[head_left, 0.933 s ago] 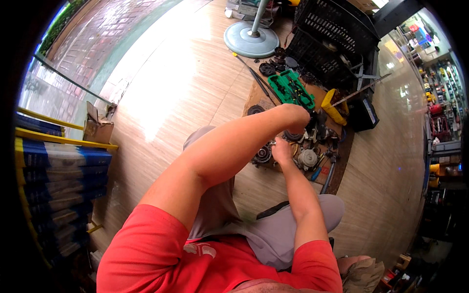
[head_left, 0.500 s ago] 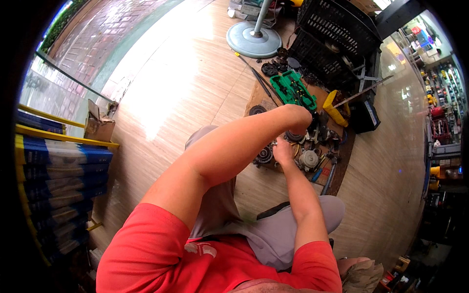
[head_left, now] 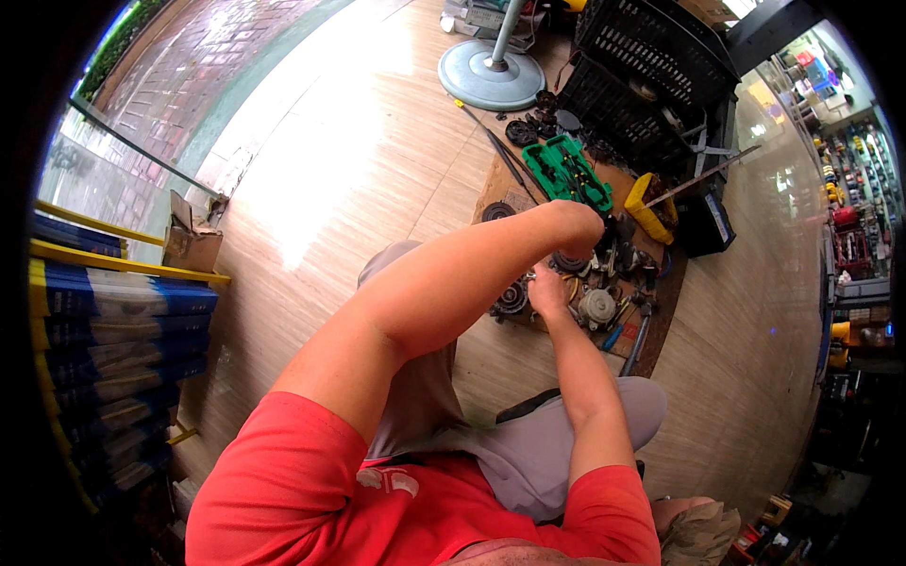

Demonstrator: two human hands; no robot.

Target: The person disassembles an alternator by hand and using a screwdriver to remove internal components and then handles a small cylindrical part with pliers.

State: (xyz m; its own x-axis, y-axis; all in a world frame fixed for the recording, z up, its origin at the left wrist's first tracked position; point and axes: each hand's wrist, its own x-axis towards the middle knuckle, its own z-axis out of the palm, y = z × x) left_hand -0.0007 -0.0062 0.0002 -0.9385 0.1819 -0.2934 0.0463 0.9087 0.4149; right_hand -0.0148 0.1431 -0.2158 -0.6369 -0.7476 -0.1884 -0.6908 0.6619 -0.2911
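My left hand (head_left: pixel 576 226) reaches across over dark mechanical parts, its fingers bent down out of sight. Just below it, my right hand (head_left: pixel 547 291) is closed at a small metal piece too small to make out, beside a round dark part with a ringed face (head_left: pixel 509 298). Near my hands on the cardboard sheet (head_left: pixel 613 186) lie a silver round housing (head_left: pixel 597 307), a blue-handled tool (head_left: pixel 613 337), a long grey bar (head_left: pixel 635 340) and an open green tool case (head_left: pixel 560 170). A yellow container (head_left: pixel 648 208) stands farther right.
Black crates (head_left: pixel 642 66) stand behind the cardboard, beside a grey pedestal base (head_left: pixel 491 74). A black box (head_left: pixel 703 222) is at the right. A yellow rack (head_left: pixel 137 274) with blue stacked packages and a carton (head_left: pixel 192 236) are at the left. Shelves of goods (head_left: pixel 849 189) line the far right.
Both hands hold nearly the same posture. The view has shifted very slightly, with the surroundings a few pixels to the right compared with the earliest frame.
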